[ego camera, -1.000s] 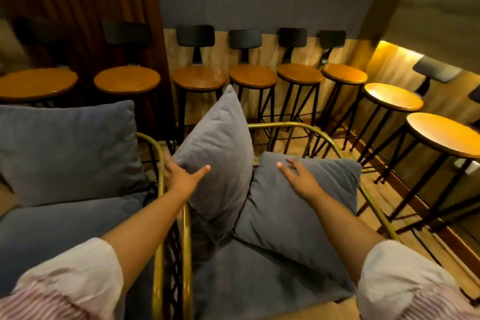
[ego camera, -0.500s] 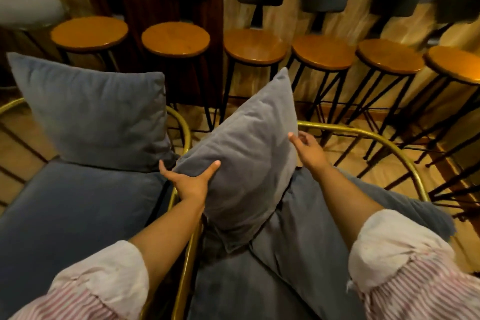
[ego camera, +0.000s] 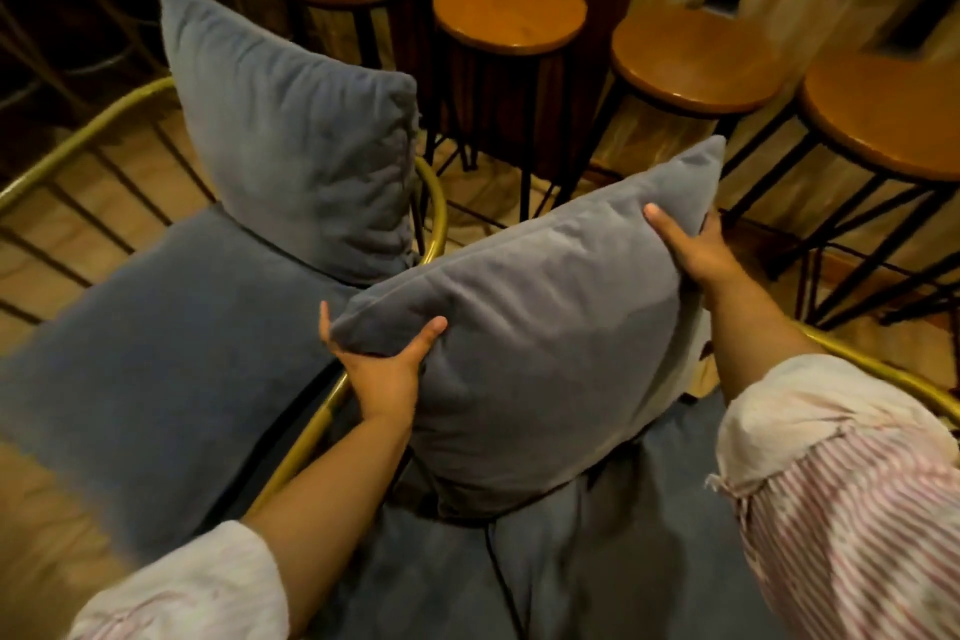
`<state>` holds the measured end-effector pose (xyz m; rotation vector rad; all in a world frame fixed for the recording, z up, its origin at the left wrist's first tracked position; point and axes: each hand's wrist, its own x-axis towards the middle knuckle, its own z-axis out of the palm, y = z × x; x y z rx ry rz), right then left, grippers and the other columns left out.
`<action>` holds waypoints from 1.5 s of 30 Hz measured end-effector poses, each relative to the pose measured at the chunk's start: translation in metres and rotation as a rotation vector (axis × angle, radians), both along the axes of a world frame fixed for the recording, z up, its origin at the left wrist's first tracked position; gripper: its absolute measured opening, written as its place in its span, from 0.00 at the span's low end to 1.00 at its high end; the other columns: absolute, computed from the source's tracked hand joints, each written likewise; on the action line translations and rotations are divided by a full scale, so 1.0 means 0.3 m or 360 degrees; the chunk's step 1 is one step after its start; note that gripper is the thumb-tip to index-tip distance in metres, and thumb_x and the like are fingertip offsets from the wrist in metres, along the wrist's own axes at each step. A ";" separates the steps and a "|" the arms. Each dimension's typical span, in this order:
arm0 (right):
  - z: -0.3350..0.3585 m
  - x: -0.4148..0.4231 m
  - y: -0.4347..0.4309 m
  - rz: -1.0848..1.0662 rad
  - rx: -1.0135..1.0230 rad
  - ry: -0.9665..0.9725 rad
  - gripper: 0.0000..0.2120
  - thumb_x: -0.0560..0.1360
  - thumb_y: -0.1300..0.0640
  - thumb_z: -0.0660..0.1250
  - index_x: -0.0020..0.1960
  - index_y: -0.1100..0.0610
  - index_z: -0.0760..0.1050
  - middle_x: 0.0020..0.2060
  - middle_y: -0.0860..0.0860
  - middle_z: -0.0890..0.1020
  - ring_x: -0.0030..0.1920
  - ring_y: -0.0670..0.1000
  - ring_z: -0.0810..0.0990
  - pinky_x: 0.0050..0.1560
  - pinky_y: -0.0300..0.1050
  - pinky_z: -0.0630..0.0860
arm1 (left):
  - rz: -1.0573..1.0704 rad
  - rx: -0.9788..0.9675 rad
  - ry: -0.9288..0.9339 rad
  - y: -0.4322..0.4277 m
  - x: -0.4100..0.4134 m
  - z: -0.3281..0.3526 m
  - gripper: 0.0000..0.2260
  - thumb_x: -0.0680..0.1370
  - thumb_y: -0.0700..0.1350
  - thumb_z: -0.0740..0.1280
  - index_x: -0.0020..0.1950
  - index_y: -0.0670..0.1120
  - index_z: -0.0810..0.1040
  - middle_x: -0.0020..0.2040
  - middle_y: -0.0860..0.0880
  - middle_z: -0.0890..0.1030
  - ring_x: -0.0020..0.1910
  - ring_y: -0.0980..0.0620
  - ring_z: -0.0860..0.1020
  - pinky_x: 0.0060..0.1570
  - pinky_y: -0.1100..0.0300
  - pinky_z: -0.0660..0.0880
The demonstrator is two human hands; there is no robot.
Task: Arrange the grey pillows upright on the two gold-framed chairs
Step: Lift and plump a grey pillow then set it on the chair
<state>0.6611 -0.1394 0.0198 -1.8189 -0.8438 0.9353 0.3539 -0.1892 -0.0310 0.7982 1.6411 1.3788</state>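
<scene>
The grey pillow stands upright on the right gold-framed chair, clamped between both hands: the left hand pinches its left top corner, and the right hand grips its right top corner. A second grey pillow leans upright at the back edge of the left gold-framed chair, with wooden stools behind.
</scene>
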 end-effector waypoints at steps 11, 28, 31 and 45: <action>-0.128 0.123 -0.098 0.0278 -0.0187 -0.0006 0.56 0.57 0.28 0.69 0.77 0.49 0.53 0.76 0.53 0.61 0.74 0.60 0.62 0.72 0.58 0.61 | -0.0308 -0.0280 0.0202 -0.158 0.026 -0.103 0.49 0.62 0.39 0.80 0.75 0.41 0.54 0.74 0.43 0.66 0.72 0.48 0.67 0.67 0.64 0.62; 0.078 -0.032 -0.345 0.0038 0.0164 -0.0027 0.50 0.59 0.44 0.79 0.75 0.50 0.59 0.72 0.51 0.68 0.71 0.57 0.67 0.68 0.57 0.68 | -0.0118 -0.0047 -0.0048 -0.179 -0.104 0.151 0.49 0.55 0.57 0.80 0.72 0.46 0.65 0.70 0.45 0.73 0.68 0.45 0.72 0.69 0.48 0.68; 0.219 -0.153 -0.356 0.0004 0.0320 -0.0087 0.46 0.62 0.47 0.78 0.74 0.52 0.60 0.71 0.53 0.69 0.69 0.57 0.69 0.65 0.51 0.70 | -0.0164 0.0017 -0.0113 -0.170 -0.230 0.273 0.51 0.52 0.64 0.78 0.71 0.47 0.67 0.68 0.46 0.75 0.66 0.44 0.74 0.66 0.46 0.71; 0.481 -0.984 -0.472 0.0117 0.0429 -0.0089 0.42 0.65 0.43 0.75 0.72 0.53 0.61 0.69 0.54 0.71 0.67 0.59 0.72 0.63 0.55 0.72 | -0.0194 0.0047 0.0071 -0.252 -1.097 0.672 0.47 0.55 0.69 0.75 0.71 0.53 0.67 0.68 0.49 0.75 0.67 0.41 0.72 0.63 0.46 0.71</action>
